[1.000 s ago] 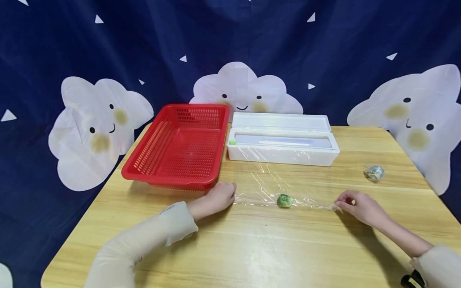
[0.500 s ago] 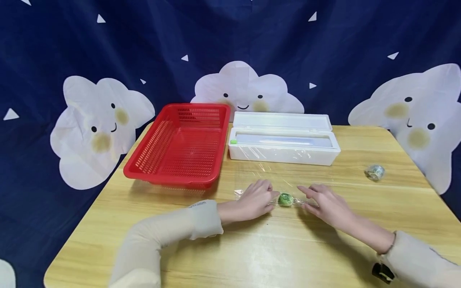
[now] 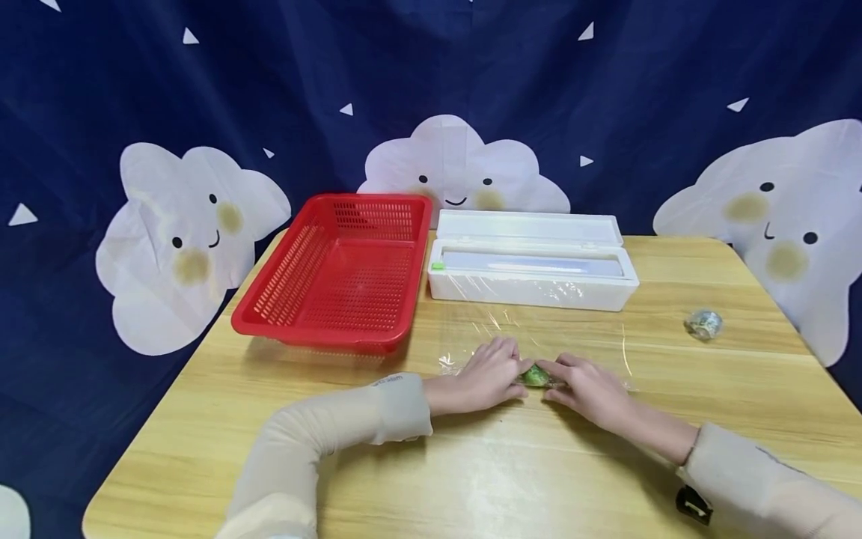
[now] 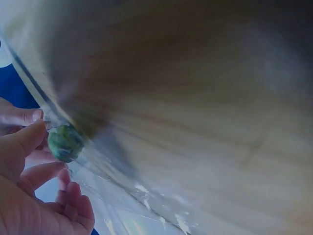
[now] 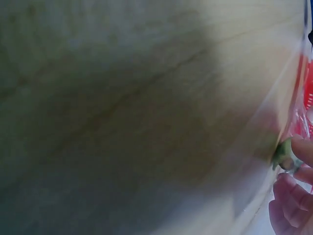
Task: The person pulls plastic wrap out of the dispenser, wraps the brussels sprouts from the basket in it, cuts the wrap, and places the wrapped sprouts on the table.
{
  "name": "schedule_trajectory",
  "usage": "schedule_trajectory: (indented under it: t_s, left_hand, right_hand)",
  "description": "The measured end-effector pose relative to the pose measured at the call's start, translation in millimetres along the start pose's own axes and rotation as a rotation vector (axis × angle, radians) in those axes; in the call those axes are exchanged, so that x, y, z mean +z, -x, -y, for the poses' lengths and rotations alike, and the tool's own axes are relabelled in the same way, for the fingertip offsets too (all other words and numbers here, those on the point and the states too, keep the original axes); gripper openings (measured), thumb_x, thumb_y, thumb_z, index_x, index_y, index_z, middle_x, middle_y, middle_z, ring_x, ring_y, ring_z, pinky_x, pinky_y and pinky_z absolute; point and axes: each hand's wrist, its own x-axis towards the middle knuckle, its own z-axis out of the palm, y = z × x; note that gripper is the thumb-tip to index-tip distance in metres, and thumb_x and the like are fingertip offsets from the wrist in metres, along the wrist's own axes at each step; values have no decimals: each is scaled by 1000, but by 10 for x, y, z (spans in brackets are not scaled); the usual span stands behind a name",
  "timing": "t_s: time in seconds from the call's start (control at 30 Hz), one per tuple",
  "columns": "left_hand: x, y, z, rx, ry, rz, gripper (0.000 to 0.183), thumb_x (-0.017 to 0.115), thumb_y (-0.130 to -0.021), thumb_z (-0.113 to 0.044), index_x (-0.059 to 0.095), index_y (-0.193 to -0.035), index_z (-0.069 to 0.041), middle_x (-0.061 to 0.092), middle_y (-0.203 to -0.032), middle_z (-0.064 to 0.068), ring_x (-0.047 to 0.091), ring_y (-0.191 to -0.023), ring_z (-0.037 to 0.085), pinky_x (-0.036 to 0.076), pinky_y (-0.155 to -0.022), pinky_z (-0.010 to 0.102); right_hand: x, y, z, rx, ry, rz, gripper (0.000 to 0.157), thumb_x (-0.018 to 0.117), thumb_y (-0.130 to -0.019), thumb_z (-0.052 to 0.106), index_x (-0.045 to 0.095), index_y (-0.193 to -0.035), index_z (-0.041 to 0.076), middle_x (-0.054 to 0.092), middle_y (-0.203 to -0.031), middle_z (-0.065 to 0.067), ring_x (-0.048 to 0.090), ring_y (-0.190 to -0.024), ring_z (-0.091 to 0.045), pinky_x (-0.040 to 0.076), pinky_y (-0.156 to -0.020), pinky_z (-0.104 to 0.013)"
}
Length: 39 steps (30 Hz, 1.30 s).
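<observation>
A small green Brussels sprout (image 3: 536,376) lies in the near edge of a clear sheet of cling film (image 3: 471,333) on the table. From its left side my left hand (image 3: 486,376) grips it, thumb and fingers curled. My right hand (image 3: 592,391) holds it from the right, so the sprout shows only between the two sets of fingertips. In the left wrist view, the sprout (image 4: 65,143) has film gathered about it, with fingers at both sides. The right wrist view catches only part of the sprout (image 5: 283,155) beside my thumb.
Behind the hands stands a white cling film box (image 3: 532,293), lid up, with the film running out over its front. A red plastic basket (image 3: 316,338) is at the back left. A film-wrapped ball (image 3: 703,324) sits at the right of the wooden table (image 3: 471,479).
Both hands have moved inward along the film's near edge, from its two ends to the sprout, and now hold it between them. The near edge has been rolled or gathered around the sprout.
</observation>
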Motion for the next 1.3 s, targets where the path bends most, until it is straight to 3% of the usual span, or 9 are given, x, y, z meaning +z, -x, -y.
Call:
schedule_trajectory:
  t_s: [0.2, 0.4, 0.53, 0.8, 1.07, 1.3]
  left_hand:
    - [57, -44, 4, -12, -8, 14, 59, 64, -80, -41, 49, -131, -15, 53, -101, 2, 45, -90, 13, 37, -74, 20]
    - [96, -100, 47, -19, -52, -29, 52, 67, -80, -38, 55, -127, -19, 56, -99, 1, 46, -87, 12, 37, -71, 20]
    - [103, -133, 67, -32, -28, -44, 45, 67, -80, -35, 60, -121, -18, 55, -98, 1, 46, -86, 13, 36, -69, 19]
    - [99, -212, 87, -9, 3, -25, 31, 64, -84, -27, 65, -113, -14, 58, -103, 4, 51, -91, 15, 43, -76, 22]
    - [41, -226, 119, -21, 168, 1, 28, 65, -84, -17, 66, -110, -9, 61, -96, 5, 56, -84, 12, 45, -70, 15]
    - [13, -235, 141, -85, 290, -14, 33, 64, -84, -13, 60, -115, -2, 65, -87, 5, 58, -73, 9, 45, -66, 12]
  right_hand:
    - [69, -19, -25, 27, -40, -7, 45, 76, -70, 16, 62, -110, -1, 61, -75, -2, 54, -59, -8, 44, -51, -21]
    - [118, -72, -49, 77, -72, -15, 42, 75, -71, 14, 61, -107, -2, 66, -88, -13, 62, -68, -21, 50, -56, -30]
    - [135, -100, -53, 87, -64, -21, 39, 75, -72, 12, 61, -105, -2, 65, -90, -14, 63, -72, -25, 51, -57, -34]
    - [103, -181, -94, 69, -47, 7, 32, 74, -72, 11, 63, -99, -1, 65, -83, -10, 60, -65, -19, 49, -55, -29]
    - [63, -217, -89, 55, -30, 26, 34, 76, -71, 15, 66, -100, 1, 59, -82, -5, 51, -63, -10, 43, -51, -24]
    - [10, -255, -114, 143, -199, 57, 41, 72, -74, 9, 59, -109, -8, 66, -84, -14, 60, -65, -15, 49, -58, -27]
